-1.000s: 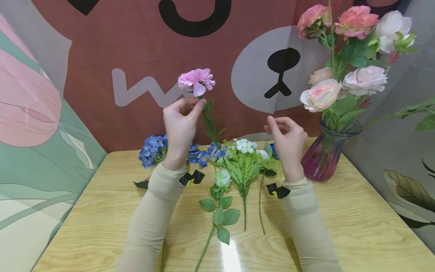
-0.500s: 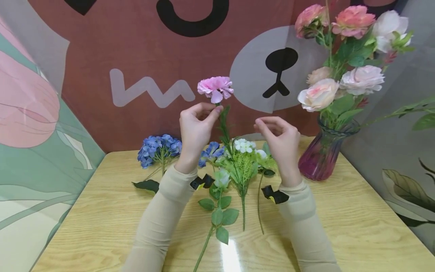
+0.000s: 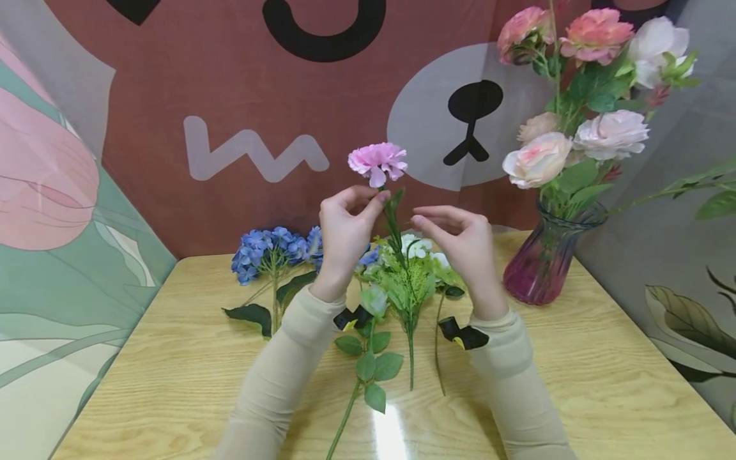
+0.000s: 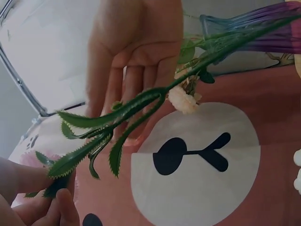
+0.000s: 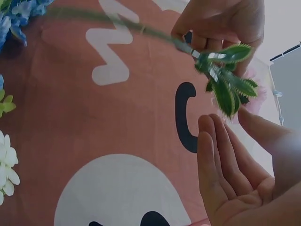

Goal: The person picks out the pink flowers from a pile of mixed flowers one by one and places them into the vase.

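Note:
A pink carnation (image 3: 377, 164) stands upright above the table, its stem pinched just under the bloom between the thumb and fingers of my left hand (image 3: 347, 239). Serrated green leaves (image 4: 77, 157) branch off the stem in the left wrist view. My right hand (image 3: 467, 248) is raised just to the right of the flower, fingers nearly straight, thumb apart, holding nothing. In the right wrist view, that right hand (image 5: 244, 183) has its fingertips close to the leaves (image 5: 228, 89); contact cannot be made out. The carnation's lower stem runs down in front of the greenery.
A purple-pink glass vase (image 3: 535, 275) with several roses stands at the table's right rear. On the wooden table (image 3: 172, 383) lie a blue hydrangea (image 3: 267, 250), a pale green-white rose (image 3: 374, 301) and a leafy bunch (image 3: 409, 291). A printed cloth (image 3: 259, 76) hangs behind.
My left hand has carried the carnation rightward and slightly down. My right hand has come left and a little lower, so the gap between the hands is small.

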A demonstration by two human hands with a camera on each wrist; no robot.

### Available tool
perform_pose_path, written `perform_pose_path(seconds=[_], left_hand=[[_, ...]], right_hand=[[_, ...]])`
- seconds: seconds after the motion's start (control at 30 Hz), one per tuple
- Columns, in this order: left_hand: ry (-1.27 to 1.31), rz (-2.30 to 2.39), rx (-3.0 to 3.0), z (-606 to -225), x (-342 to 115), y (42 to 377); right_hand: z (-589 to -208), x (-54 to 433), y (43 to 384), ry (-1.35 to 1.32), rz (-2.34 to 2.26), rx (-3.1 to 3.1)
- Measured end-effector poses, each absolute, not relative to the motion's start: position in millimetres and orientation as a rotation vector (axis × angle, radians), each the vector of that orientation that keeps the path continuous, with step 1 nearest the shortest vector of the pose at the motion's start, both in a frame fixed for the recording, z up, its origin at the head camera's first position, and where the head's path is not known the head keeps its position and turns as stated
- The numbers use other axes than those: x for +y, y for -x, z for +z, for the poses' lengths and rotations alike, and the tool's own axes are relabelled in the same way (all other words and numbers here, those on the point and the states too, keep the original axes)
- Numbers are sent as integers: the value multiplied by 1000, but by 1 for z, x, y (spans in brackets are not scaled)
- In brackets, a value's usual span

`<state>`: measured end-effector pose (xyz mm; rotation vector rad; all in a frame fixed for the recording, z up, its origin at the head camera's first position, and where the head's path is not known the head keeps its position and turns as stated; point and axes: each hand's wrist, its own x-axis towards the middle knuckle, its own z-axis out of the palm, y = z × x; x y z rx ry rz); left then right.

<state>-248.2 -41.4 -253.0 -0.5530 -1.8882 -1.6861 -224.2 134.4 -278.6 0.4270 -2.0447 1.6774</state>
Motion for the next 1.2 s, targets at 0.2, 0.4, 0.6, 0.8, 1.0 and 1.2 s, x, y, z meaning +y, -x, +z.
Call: perform_pose_path(seconds=[0.2, 0.4, 0.6, 0.8, 1.0, 1.2], left_hand=[[550, -1732, -1852, -257, -35, 248], [564, -1733, -1832, -261, -30, 249], [582, -1738, -1841, -264, -27, 249], [563, -1760, -1859, -268, -27, 248], [549, -1736, -1872, -272, -27, 249], [504, -1720, -1916, -271, -27, 249]], right_hand=[[-285, 135, 229, -491, 1694, -2121], [-285, 134, 230, -496, 1650, -2201], [-287, 132, 232, -508, 1621, -2211], [-289, 131, 233, -506, 1630, -2211], [-291, 131, 235, -513, 1569, -2227], [-291, 131, 237, -515, 1537, -2208]])
